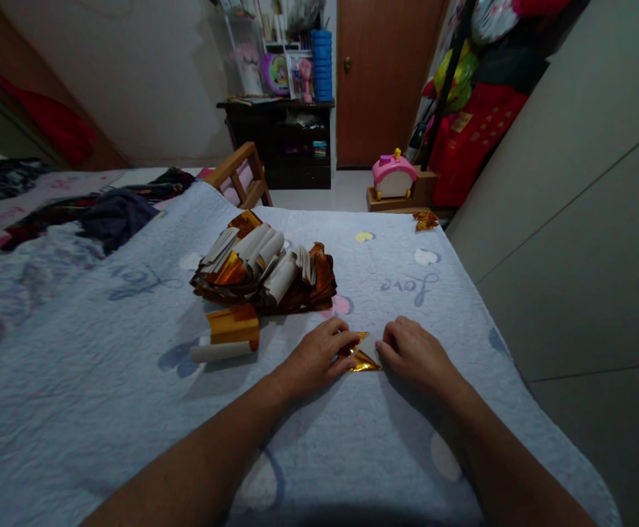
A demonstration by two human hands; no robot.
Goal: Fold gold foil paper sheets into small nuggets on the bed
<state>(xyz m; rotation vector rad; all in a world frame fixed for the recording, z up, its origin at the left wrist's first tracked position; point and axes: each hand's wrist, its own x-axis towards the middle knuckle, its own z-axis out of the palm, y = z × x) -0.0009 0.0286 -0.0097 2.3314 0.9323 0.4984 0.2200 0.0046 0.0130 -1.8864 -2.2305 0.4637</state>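
Observation:
A small piece of gold foil paper (364, 361), partly folded with pointed flaps and a pale underside showing, lies on the bed cover in front of me. My left hand (319, 356) grips its left side, thumb and fingers closed over the edge. At the right edge, the curled fingers of my right hand (416, 356) pinch the pale part; the exact contact is partly hidden. Beyond my left hand lies a loose curled sheet of gold paper (234, 326). Behind it sits a big pile of gold and white paper sheets (280, 274), some rolled at the edges.
The pale blue quilted cover (132, 410) carries printed hearts and lettering. A folded gold foil piece (425, 220) rests at its far right corner. Crumpled clothes (118, 219) lie left. A wooden chair (245, 176) and pink toy (394, 177) stand past the far edge; a pale cabinet (583, 219) borders the right.

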